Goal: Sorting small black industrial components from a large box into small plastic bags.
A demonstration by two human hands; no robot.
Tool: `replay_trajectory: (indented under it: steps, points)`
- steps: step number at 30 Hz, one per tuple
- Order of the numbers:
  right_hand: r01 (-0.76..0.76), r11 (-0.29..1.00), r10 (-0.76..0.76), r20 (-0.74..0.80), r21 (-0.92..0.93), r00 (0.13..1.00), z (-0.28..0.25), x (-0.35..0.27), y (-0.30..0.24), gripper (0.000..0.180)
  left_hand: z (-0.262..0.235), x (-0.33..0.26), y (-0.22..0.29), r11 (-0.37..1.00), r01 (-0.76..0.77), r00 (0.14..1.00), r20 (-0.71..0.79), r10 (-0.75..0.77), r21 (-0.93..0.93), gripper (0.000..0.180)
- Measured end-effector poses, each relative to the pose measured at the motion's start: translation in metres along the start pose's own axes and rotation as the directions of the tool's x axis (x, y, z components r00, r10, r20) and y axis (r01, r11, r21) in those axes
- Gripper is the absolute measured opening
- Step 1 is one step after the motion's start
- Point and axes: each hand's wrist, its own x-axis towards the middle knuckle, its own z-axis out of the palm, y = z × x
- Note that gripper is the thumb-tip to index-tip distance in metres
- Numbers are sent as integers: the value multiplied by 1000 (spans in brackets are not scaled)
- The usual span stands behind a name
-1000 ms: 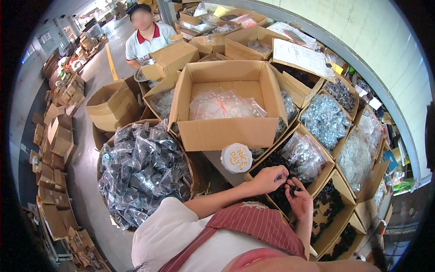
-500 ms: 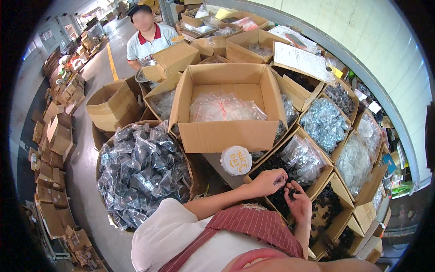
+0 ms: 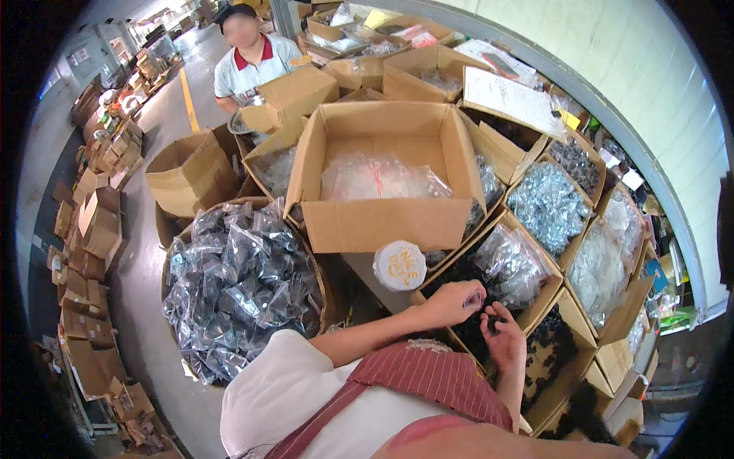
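Note:
Over a carton of small black parts point(image 3: 453, 277), my left hand point(image 3: 451, 304) is closed around what looks like a clear plastic bag point(image 3: 474, 299), its round mouth facing right. Close by on the right, my right hand point(image 3: 506, 343) has its fingers curled up around a few small black parts point(image 3: 493, 324). The two hands are near each other but apart. Filled clear bags point(image 3: 511, 264) lie in the same carton, just beyond my fingers. The exact shape of the black parts is too small to tell.
An open carton point(image 3: 382, 228) with flat clear bags stands ahead, a round white-topped container point(image 3: 399, 265) before it. A large box of filled bags point(image 3: 241, 294) is at left. More cartons point(image 3: 544, 210) line the right. A person point(image 3: 256, 65) stands at the far left.
My right hand's fingers have shifted slightly around the black parts. The left hand stays nearly in place. The view has tilted a little.

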Motion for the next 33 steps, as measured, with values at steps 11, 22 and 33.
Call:
replay_trajectory:
  steps: [11,22,33]
  points:
    - [0,999,1,-7,33,1000,-3,-6,3,46,4,-2,-2,1000,-4,1000,-9,4,4,18]
    - [21,1000,-21,-33,-2,999,-4,-4,1,44,-1,-1,5,1000,-10,1000,7,10,12,20]
    - [12,1000,-12,-13,6,1000,-2,-3,2,45,-1,-2,4,1000,-10,1000,11,9,26,19]
